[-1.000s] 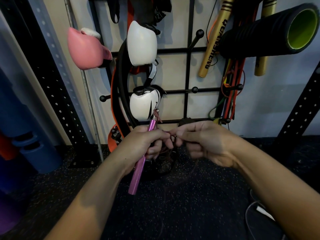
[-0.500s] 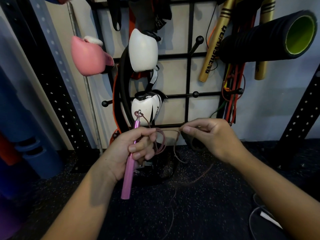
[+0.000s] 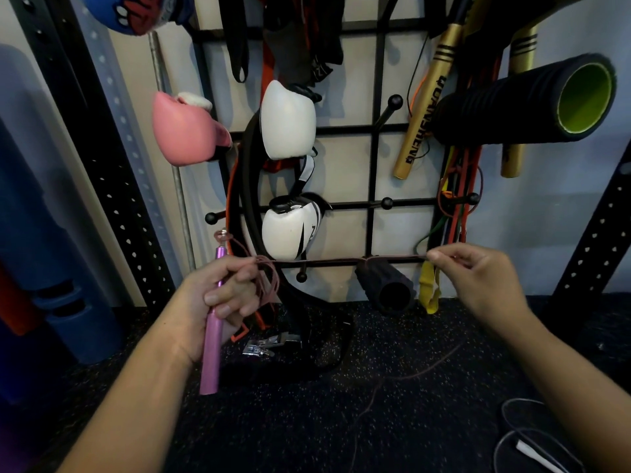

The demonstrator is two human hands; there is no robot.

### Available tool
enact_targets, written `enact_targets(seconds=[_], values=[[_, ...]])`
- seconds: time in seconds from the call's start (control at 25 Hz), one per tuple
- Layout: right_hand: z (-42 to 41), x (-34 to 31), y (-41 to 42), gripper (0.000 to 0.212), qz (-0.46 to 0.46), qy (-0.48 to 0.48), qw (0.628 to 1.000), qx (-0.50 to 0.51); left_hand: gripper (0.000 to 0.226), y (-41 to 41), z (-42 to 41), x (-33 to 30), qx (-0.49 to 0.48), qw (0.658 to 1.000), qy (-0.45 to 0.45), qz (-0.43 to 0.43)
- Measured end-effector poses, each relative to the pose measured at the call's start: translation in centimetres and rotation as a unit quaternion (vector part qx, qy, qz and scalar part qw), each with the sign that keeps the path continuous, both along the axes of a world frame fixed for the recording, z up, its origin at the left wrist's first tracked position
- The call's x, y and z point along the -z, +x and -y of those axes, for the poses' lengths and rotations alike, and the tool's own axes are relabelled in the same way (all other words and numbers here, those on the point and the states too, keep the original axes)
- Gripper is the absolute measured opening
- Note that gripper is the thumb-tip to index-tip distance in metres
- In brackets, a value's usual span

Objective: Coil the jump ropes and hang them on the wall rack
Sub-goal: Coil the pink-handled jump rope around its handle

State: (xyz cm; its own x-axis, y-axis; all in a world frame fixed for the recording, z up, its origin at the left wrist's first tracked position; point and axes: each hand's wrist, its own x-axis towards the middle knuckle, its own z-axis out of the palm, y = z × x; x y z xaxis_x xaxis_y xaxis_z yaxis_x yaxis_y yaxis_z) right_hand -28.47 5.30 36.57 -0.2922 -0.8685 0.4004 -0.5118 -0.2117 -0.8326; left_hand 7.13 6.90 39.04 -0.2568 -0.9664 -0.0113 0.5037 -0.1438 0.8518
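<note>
Left hand (image 3: 223,295) — fingers curled round the pink jump-rope handle (image 3: 212,346), small cord loops gathered at its thumb. Right hand (image 3: 478,274), at 3 o'clock from the left — pinches the cord (image 3: 341,262), drawn taut between the hands before the wall rack (image 3: 375,165); slack trails on the floor (image 3: 341,421) at 6 o'clock.

Pale wall (image 3: 546,213), speckled black floor (image 3: 341,421) (dimly lit).

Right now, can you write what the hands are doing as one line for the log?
step: coiling | left hand: grips pink metal jump-rope handle plus loops | right hand: pinches thin pink rope, stretched taut | black wall rack: rope not hung
</note>
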Motion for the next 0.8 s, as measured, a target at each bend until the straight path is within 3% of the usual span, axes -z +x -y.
enact_targets(seconds=[0.12, 0.32, 0.48, 0.6, 0.68, 0.8], values=[[0.6, 0.5, -1.0, 0.011, 0.108, 0.022, 0.994, 0.016, 0.035, 0.2, -0.1, 0.1, 0.003, 0.996, 0.001, -0.089], [0.5, 1.5, 0.3, 0.011, 0.177, 0.073, 0.981, -0.016, 0.044, -1.7, -0.7, -0.3, 0.144, 0.952, -0.072, -0.262], [0.7, 2.5, 0.6, 0.024, 0.188, 0.161, 0.968, -0.049, 0.026, -3.2, -1.9, -2.1, 0.136, 0.923, -0.1, -0.346], [0.8, 3.4, 0.8, 0.032, 0.248, 0.218, 0.936, -0.124, 0.027, -3.7, -2.3, -2.9, 0.109, 0.907, -0.075, -0.4], [0.3, 3.8, 1.1, 0.033, 0.209, 0.232, 0.938, -0.152, 0.024, -3.8, -2.6, -3.6, 0.031, 0.94, -0.071, -0.331], [-0.4, 3.7, 1.6, 0.03, 0.051, 0.172, 0.967, -0.182, 0.03, -4.2, -3.2, -4.6, -0.077, 0.983, -0.083, -0.147]])
